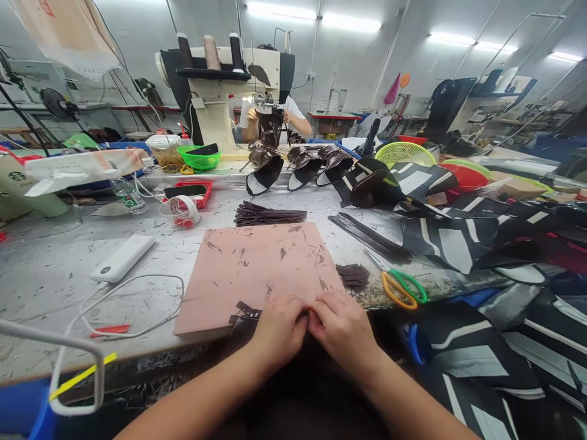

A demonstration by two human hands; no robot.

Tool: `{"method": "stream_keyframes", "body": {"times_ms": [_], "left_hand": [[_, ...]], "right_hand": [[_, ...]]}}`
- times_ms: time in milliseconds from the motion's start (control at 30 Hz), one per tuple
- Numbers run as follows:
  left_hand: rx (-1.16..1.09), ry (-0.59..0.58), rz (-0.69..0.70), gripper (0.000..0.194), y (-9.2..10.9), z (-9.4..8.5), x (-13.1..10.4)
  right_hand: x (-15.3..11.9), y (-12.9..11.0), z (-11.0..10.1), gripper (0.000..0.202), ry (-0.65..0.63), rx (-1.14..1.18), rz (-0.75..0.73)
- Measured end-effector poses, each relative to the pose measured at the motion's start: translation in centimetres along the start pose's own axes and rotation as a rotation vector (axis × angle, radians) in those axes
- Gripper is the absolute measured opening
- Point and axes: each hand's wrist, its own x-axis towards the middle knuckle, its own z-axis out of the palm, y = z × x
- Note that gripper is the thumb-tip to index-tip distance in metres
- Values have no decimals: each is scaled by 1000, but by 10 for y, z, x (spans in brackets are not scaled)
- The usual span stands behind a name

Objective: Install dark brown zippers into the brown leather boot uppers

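Observation:
My left hand point(280, 330) and my right hand point(343, 327) meet at the near edge of a pink, scuffed board point(261, 260). Fingers of both are pinched together on a dark leather piece point(241, 333), mostly hidden by the hands and the dark area below. One end of it, with a small shiny metallic detail, shows left of my left hand, over the board's edge. Just right of the board lie short dark strips point(353, 275) and scissors point(403, 287) with orange and green handles. Behind the board is a bundle of dark strips point(270, 214).
Longer dark strips point(369, 235) lie to the right, near piled black shoe pieces point(452, 241). On the left are a white power bank point(123, 258) with a cable and a red tray point(202, 194). Beyond, a person works at a sewing machine point(215, 110) behind dark boots point(305, 168).

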Motion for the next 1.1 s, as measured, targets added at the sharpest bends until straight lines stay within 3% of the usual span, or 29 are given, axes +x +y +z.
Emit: {"method": "stream_keyframes", "body": {"times_ms": [133,300,467,533,700,867,1100], "left_hand": [[-177,-72,-87,18,-1,-6,-1],[-273,-89,-97,16,-3,-10,0],[-288,-87,-102,15,-5,-8,-2],[-262,-90,-81,15,-6,-7,-3],[-120,-68,-30,16,-4,-4,-5],[-139,6,-77,18,0,-1,-5],[-118,19,-146,19,0,4,-1]], "right_hand": [[-4,3,5,21,46,242,111],[-2,15,6,13,-107,806,486],[-6,13,14,18,-104,1124,787],[-7,11,14,16,-97,1061,762],[-3,9,1,11,-123,742,505],[-1,4,-5,13,-119,504,356],[-7,-5,8,24,61,95,61]]}}
